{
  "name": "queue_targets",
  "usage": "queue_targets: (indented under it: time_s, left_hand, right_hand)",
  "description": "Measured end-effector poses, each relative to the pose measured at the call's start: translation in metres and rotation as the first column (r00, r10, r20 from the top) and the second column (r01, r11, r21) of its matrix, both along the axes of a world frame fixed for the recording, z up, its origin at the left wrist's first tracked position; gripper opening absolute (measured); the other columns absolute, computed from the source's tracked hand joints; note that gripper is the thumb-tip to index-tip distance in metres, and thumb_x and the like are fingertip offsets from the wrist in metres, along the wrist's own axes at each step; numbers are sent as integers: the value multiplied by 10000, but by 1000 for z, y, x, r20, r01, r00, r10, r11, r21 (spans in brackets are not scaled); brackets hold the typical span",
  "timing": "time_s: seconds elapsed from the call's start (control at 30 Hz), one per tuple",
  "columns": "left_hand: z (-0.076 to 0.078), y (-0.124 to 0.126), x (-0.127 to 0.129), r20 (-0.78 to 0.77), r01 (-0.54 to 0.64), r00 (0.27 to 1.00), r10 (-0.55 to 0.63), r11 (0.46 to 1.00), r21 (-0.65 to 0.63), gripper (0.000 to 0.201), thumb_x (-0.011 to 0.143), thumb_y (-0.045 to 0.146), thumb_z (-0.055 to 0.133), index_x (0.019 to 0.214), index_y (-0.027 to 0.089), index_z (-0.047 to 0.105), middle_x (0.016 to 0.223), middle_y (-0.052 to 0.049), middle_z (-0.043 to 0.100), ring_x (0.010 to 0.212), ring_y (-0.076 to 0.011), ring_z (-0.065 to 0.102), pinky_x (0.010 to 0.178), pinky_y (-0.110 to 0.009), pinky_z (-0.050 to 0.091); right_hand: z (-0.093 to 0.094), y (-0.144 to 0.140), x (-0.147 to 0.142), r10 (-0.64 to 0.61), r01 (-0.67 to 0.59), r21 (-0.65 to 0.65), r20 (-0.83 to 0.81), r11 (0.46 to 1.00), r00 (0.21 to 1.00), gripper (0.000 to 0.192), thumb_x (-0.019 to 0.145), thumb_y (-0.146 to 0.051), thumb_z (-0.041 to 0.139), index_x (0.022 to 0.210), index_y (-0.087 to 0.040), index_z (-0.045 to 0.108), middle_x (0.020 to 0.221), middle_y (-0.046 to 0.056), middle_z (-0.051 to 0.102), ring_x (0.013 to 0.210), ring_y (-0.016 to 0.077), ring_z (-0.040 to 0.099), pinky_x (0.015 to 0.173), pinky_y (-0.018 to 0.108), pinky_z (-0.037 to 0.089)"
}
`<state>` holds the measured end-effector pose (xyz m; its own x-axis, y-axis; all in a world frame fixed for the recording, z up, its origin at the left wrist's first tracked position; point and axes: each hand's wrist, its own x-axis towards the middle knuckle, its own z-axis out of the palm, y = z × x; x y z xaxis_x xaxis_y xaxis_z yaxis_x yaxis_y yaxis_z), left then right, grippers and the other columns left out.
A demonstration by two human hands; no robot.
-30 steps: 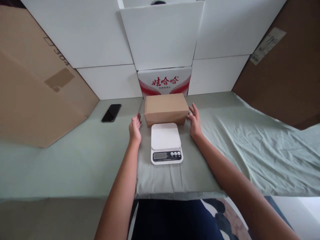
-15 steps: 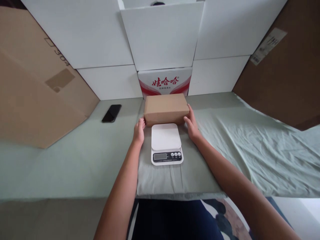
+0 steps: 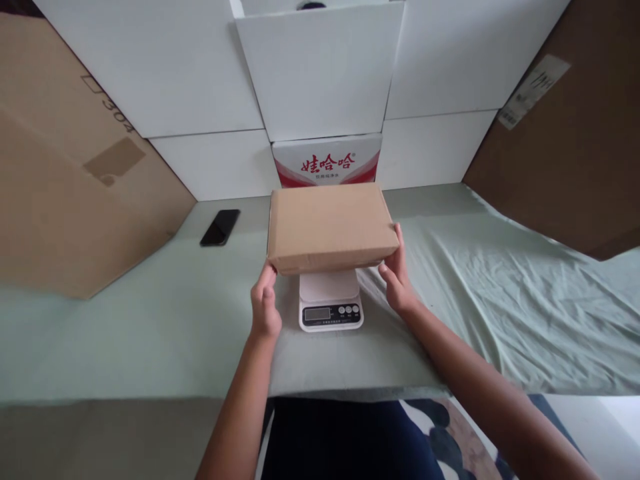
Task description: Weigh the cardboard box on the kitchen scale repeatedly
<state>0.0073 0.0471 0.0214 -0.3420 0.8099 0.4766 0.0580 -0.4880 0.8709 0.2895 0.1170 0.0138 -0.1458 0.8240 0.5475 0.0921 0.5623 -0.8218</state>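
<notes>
Both the left hand (image 3: pixel 265 308) and right hand (image 3: pixel 398 279) grasp the plain brown cardboard box (image 3: pixel 330 227) by its ends, holding the flat rectangular carton over the white kitchen scale (image 3: pixel 331 308) on wrinkled green cloth (image 3: pixel 500 293)

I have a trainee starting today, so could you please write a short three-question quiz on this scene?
1. True or false: both hands grip the brown cardboard box.
2. What lies directly under the box? A) black phone B) white kitchen scale C) red-and-white carton
3. On which side of the box does the phone lie?

Key:
1. True: the left hand and right hand hold its near corners.
2. B, the white kitchen scale.
3. The left, where the black phone lies on the green cloth.
</notes>
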Motion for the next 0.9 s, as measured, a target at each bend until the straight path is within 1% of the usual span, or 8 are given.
queue_targets:
  time_s: [0.13, 0.27, 0.5, 0.57, 0.63, 0.73, 0.8, 0.9]
  left_hand:
    - [-16, -30, 4, -4, -10, 1000, 10, 999, -48, 863, 942, 795, 467, 1465, 135, 658, 1530, -209, 631, 1546, -396, 454, 1272, -522, 381]
    - [-20, -37, 5, 18, -18, 1000, 19, 995, -95, 896, 930, 817, 455, 1459, 124, 661, 1527, -216, 630, 1545, -405, 451, 1259, -531, 400]
    - [-17, -36, 6, 54, -29, 998, 38, 988, -150, 893, 923, 820, 459, 1446, 129, 674, 1527, -208, 631, 1554, -404, 434, 1257, -536, 406]
    - [-16, -36, 5, 55, -27, 998, 36, 988, -155, 901, 924, 824, 450, 1450, 127, 670, 1531, -212, 626, 1552, -405, 438, 1258, -540, 402]
    - [-14, -36, 4, 54, -38, 997, 47, 987, -154, 904, 925, 826, 446, 1480, 142, 646, 1562, -203, 600, 1558, -395, 431, 1271, -533, 384]
    - [-9, -37, 2, 74, -80, 993, 89, 990, -117, 873, 937, 813, 440, 1539, 200, 593, 1643, -153, 524, 1576, -357, 416, 1299, -499, 344]
    - [-4, -37, 1, 105, -112, 987, 122, 989, -92, 837, 952, 799, 421, 1546, 234, 586, 1667, -119, 500, 1584, -330, 410, 1308, -474, 329]
    - [0, -38, 1, 133, -137, 980, 148, 986, -94, 811, 965, 792, 398, 1529, 248, 606, 1660, -105, 512, 1582, -312, 418, 1307, -459, 331]
  right_hand:
    - [-17, -22, 10, 27, -27, -50, -6, 998, 1000, 901, 983, -696, 525, 1701, -448, 39, 1828, -64, 135, 1713, 313, 106, 1398, 631, 117]
    - [-20, -30, 13, 24, -25, -54, -15, 998, 1000, 855, 996, -651, 545, 1699, -450, 101, 1820, -63, 171, 1708, 331, 117, 1398, 635, 89]
    - [-19, -32, 11, 26, -25, -67, 15, 997, 1000, 813, 1005, -624, 542, 1691, -468, 135, 1816, -45, 190, 1692, 348, 174, 1345, 628, 277]
    - [-17, -32, 11, 15, -14, -55, 21, 998, 1000, 804, 999, -625, 543, 1687, -472, 156, 1805, -27, 225, 1676, 357, 217, 1313, 631, 327]
    - [-12, -31, 11, -32, 33, -20, 9, 999, 999, 782, 992, -630, 536, 1679, -476, 194, 1773, -3, 294, 1635, 365, 307, 1270, 633, 380]
    - [-1, -28, 14, -175, 178, 34, -76, 983, 982, 742, 983, -642, 496, 1661, -496, 232, 1713, 18, 371, 1547, 371, 431, 1190, 646, 447]
    - [5, -24, 16, -253, 260, 41, -139, 965, 958, 730, 973, -638, 480, 1652, -505, 245, 1690, 24, 387, 1511, 377, 463, 1151, 655, 469]
    - [9, -21, 18, -272, 281, 23, -183, 959, 945, 721, 957, -619, 493, 1637, -499, 287, 1665, 34, 416, 1482, 381, 486, 1126, 656, 480]
